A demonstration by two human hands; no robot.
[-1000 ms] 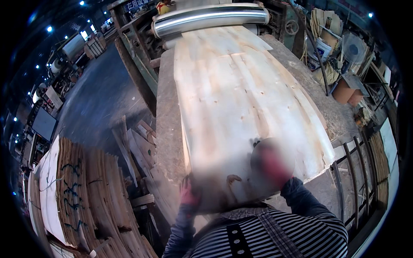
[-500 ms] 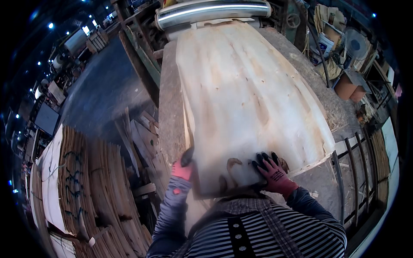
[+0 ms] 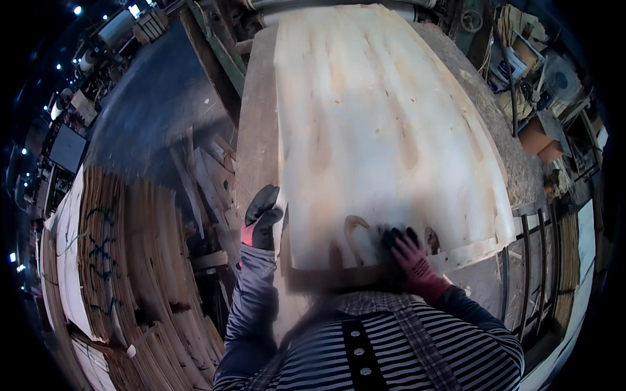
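A pale wood veneer sheet (image 3: 365, 143) with brown streaks and knots lies lengthwise in front of me, its near edge close to my body. My right hand (image 3: 411, 257), in a pink glove with black fingers, rests flat on the sheet near that edge, fingers spread and a little blurred. Just beside the sheet's left edge is my left hand (image 3: 262, 215), gloved the same way. Its thumb stands apart from the loosely bent fingers, and nothing shows between them. Under the veneer, a worn table (image 3: 257, 124) shows along both sides.
At the table's far end runs a metal roller (image 3: 280, 3), partly cut off. Stacked veneer sheets (image 3: 143, 254) stand at the left, with loose strips beside them. On the right are a metal rack (image 3: 538, 260), a cardboard box (image 3: 541, 137) and a fan (image 3: 561, 81).
My left hand has come off the sheet's near left corner and moved up and outward. My right hand stays on the veneer. The view has tilted downward, so less of the roller shows.
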